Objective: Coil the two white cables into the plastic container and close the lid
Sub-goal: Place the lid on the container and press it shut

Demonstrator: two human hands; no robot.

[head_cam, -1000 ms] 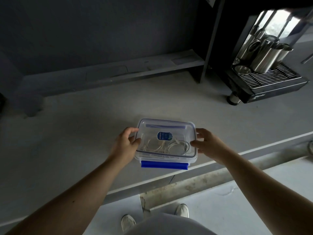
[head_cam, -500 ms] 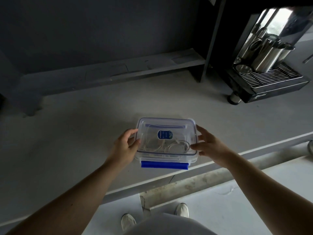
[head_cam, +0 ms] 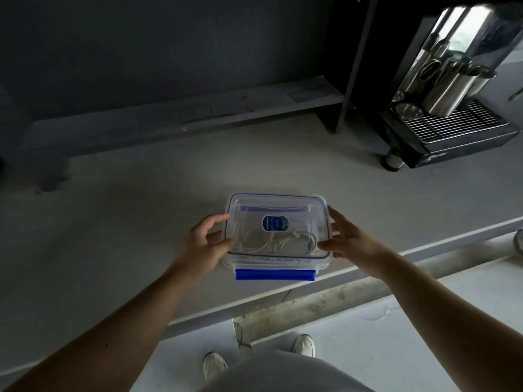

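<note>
Lying crosswise between the hands, the lidded plastic container [head_cam: 278,236] of white cables [head_cam: 271,244] is flanked by the loosely curled left hand [head_cam: 202,244] and the spread right hand [head_cam: 349,246].

Head view, seemingly steeply downward

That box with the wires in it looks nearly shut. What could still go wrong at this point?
The container sits near the counter's front edge, so a hard push while clipping might slide it off. The white cables lie loosely coiled inside; a loop could spring up and get pinched under the lid. The left hand and right hand rest at the short sides, where the latches may not yet be snapped; I cannot tell.
</note>
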